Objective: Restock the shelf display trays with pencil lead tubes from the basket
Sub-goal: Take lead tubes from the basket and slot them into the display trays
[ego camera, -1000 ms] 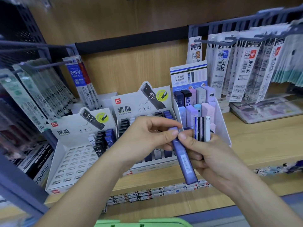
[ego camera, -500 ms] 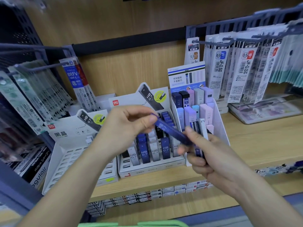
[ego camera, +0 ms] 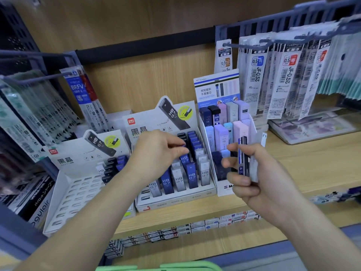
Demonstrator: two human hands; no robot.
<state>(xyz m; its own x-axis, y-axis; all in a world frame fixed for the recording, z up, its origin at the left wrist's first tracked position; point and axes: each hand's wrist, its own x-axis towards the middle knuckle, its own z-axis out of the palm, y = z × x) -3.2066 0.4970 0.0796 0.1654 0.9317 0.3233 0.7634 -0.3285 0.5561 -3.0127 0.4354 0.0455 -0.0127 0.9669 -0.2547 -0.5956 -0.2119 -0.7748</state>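
Observation:
My left hand [ego camera: 162, 151] pinches a blue lead tube [ego camera: 183, 159] and holds it upright in the middle white display tray [ego camera: 175, 200], among several blue, white and black HB 0.7 tubes. My right hand [ego camera: 252, 173] grips a small bundle of lead tubes [ego camera: 245, 157], dark, blue and clear, in front of the right-hand pastel tube tray [ego camera: 252, 126]. The left display tray [ego camera: 66, 198] has mostly open slots, with a few tubes at its back. A green basket rim [ego camera: 156, 267] shows at the bottom edge.
Hanging refill packs [ego camera: 283, 79] crowd the pegs above right, and more hang at left [ego camera: 39, 114]. A clear flat case [ego camera: 312, 126] lies on the wooden shelf [ego camera: 293, 173] at right. Small boxes [ego camera: 195, 227] line the shelf below.
My left hand took the blue tube from my right hand, swung it left and brought it down into the middle tray. My right hand keeps its bundle.

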